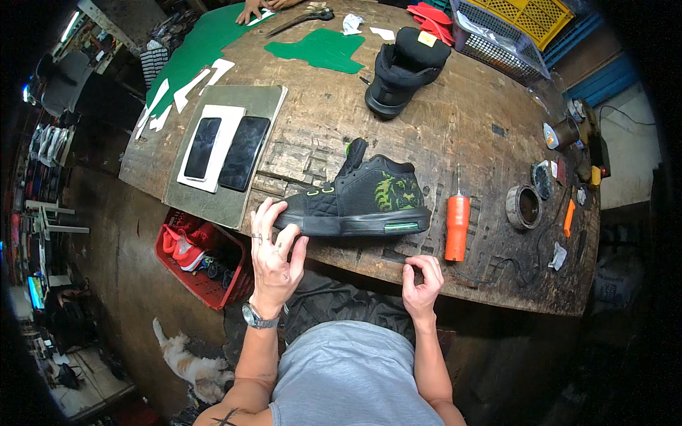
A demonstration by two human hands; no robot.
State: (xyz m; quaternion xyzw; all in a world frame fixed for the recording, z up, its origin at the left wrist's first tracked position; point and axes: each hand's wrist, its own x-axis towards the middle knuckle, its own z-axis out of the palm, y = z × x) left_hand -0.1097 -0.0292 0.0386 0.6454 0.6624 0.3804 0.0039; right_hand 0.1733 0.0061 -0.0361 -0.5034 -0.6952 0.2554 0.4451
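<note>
A black high-top sneaker (pixel 366 195) with a green pattern at its heel lies side-on near the table's front edge, its toe to the left. My left hand (pixel 273 259) grips the toe, fingertips on the upper and thumb low by the sole. At the table edge, right of the heel, my right hand (pixel 424 284) has its fingers curled in against the thumb; whatever they may hold is hidden. Close to it lies a thin dark strip (pixel 401 257). An orange-handled tool (pixel 457 227) with a thin metal shaft and a cord lies just beyond that hand.
Another black sneaker (pixel 405 74) stands farther back. Two phones (pixel 244 153) rest on a board (pixel 206 206) at left. Green sheet material (pixel 320 51) and another person's hand (pixel 250 10) are at the far side. A tape roll (pixel 523 206) lies right; a red basket (pixel 206 290) sits below.
</note>
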